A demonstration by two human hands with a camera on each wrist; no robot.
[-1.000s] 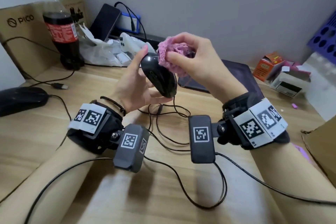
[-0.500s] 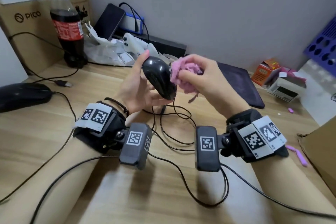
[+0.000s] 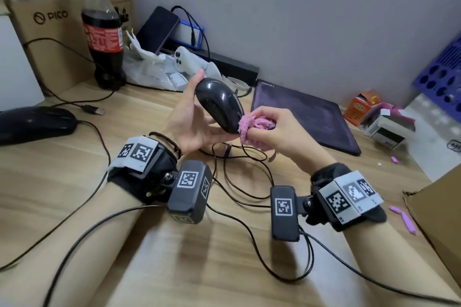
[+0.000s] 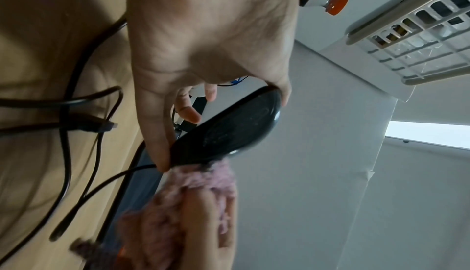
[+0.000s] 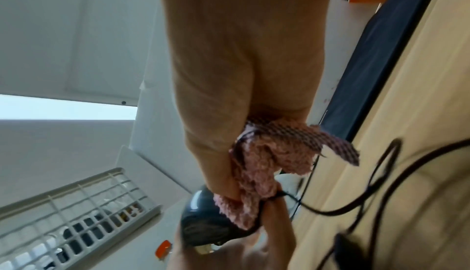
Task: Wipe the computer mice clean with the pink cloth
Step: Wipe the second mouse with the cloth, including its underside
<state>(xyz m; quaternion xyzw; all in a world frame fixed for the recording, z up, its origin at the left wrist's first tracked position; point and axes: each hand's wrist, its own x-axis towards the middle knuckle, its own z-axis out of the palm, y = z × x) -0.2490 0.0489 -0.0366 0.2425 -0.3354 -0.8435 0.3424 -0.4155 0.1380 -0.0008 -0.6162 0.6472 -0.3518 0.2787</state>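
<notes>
Above desk, left hand (image 3: 192,122) gripping mouse (image 3: 219,104), right hand (image 3: 277,129) pinching pink cloth (image 3: 252,127)

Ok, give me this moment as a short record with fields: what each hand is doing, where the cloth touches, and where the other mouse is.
left hand: left hand holds the black mouse up off the desk
right hand: right hand grips the bunched pink cloth
cloth contact: pressed against the lower end of the held mouse, where its cable leaves
second mouse: second mouse lies on the desk at the far left, untouched
</notes>
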